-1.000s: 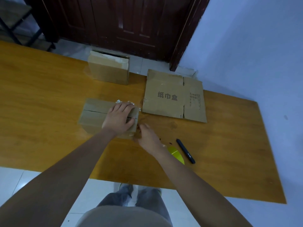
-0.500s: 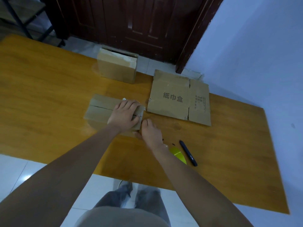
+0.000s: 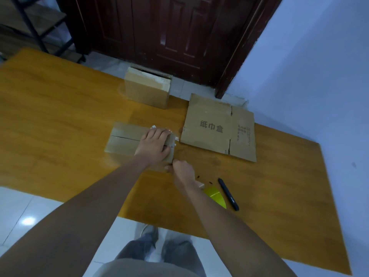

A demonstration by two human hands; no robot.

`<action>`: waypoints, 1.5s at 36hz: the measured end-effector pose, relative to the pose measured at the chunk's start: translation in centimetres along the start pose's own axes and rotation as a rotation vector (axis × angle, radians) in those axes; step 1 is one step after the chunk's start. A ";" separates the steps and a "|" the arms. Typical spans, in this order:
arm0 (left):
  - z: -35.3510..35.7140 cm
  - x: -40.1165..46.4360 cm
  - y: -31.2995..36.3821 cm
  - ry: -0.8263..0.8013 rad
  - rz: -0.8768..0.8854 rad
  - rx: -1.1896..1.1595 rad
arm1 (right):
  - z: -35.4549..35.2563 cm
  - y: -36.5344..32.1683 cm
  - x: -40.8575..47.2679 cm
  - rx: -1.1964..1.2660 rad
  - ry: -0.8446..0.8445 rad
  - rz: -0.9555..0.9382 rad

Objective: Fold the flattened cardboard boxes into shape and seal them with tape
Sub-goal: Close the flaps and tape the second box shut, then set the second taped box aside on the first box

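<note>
Cardboard everywhere on an orange wooden table point(image 3: 60, 108). Folded box point(image 3: 123, 140) near the middle, top flaps closed with the seam running across, bits of crinkled clear tape point(image 3: 173, 139) sticking out at its 3 o'clock end. Left hand point(image 3: 154, 145) flat on top of that end, fingers straight and spread, pressing the flaps down, not wrapped around anything. Right hand point(image 3: 182, 169) right at the box's 5 o'clock corner, touching the side wall, fingers curled in; looks like pinching or rubbing at the edge, but can't tell if anything is actually held, kinda blurry. Flattened box point(image 3: 215, 124) with printed characters lying at 2 o'clock from the folded one, just beside it, not touching. Another made-up box point(image 3: 146, 92) standing at 12 o'clock by the far table edge, pale tape on top. Yellow-green tape dispenser thing point(image 3: 216, 196) and a black pen point(image 3: 228, 193) at 4 o'clock, side by side, just past the right wrist. Dark wooden door point(image 3: 169, 37) beyond the table, white tile floor below.
</note>
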State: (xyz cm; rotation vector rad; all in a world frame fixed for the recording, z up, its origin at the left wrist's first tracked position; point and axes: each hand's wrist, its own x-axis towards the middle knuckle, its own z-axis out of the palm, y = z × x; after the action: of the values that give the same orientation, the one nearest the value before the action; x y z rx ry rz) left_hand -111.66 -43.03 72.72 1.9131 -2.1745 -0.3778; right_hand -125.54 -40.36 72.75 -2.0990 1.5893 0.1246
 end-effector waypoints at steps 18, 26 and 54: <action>-8.4 -1.2 -8.7 0.169 -0.747 -0.531 | -6.4 0.5 1.2 0.281 0.009 0.193; -7.9 -4.5 -6.6 -0.062 -1.079 -1.054 | -5.3 -2.1 2.9 1.146 -0.310 0.573; -16.6 -1.4 -1.4 0.203 -0.704 -0.930 | -16.3 -0.3 4.2 1.244 0.000 0.258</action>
State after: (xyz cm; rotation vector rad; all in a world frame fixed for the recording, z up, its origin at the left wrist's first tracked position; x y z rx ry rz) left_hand -104.66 -42.63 87.90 1.8922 -0.8362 -1.0226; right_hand -127.54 -51.12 85.51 -0.9222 1.3419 -0.6199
